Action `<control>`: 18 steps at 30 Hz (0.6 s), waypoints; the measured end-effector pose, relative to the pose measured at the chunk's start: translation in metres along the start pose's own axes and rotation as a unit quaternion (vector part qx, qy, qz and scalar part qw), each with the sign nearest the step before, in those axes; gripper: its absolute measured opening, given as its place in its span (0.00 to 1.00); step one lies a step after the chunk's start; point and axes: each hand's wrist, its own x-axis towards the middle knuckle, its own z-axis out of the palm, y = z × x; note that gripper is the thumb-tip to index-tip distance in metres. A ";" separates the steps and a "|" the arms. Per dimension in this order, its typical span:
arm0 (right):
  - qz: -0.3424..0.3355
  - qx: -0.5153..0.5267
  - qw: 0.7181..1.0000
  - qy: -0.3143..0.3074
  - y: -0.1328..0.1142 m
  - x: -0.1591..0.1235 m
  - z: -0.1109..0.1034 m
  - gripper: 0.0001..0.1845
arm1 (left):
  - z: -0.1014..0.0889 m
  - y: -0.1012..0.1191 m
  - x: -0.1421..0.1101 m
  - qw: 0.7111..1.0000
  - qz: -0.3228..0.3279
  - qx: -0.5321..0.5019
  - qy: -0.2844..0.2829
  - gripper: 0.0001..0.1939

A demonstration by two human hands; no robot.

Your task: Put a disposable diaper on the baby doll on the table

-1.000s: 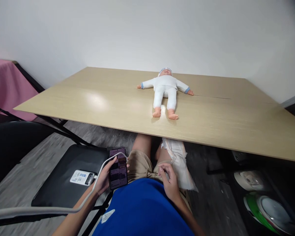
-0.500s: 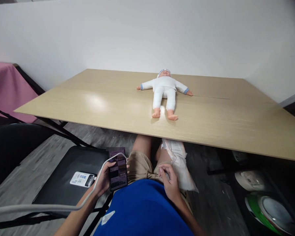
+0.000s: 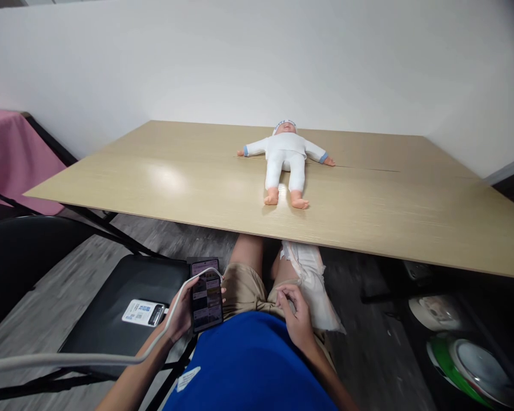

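My left hand (image 3: 183, 313) is wrapped around a dark smartphone (image 3: 206, 302), held upright over my lap with its screen lit. A white cable (image 3: 156, 341) runs along my forearm and loops over the top of the phone. Resting at my lap, my right hand (image 3: 297, 317) has its fingers curled in and the thumb against them; nothing shows in it. Beside it, an unfolded white diaper (image 3: 310, 285) with pinkish edges lies draped over my right thigh. A baby doll (image 3: 286, 162) in white clothes and a cap lies on its back on the table (image 3: 188, 194), arms spread.
A white power bank (image 3: 143, 313) lies on a black chair seat (image 3: 107, 319) at my left. A pink cloth (image 3: 19, 154) hangs at the far left. Under the table at right are a green-and-white round package (image 3: 466, 365) and a pale container (image 3: 436, 314).
The page on the phone screen looks brighter and somewhat different. Both hands, the diaper and the doll stay in place; the view shifts only slightly.
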 end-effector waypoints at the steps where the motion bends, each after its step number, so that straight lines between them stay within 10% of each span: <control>1: 0.000 0.000 1.000 0.001 0.000 0.000 0.000 0.11 | 0.000 0.000 0.000 1.000 0.002 0.001 0.000 0.31; 18: -0.017 -0.024 1.000 -0.010 0.000 0.000 -0.001 0.11 | 0.009 0.002 -0.005 1.000 0.007 0.000 -0.004 0.35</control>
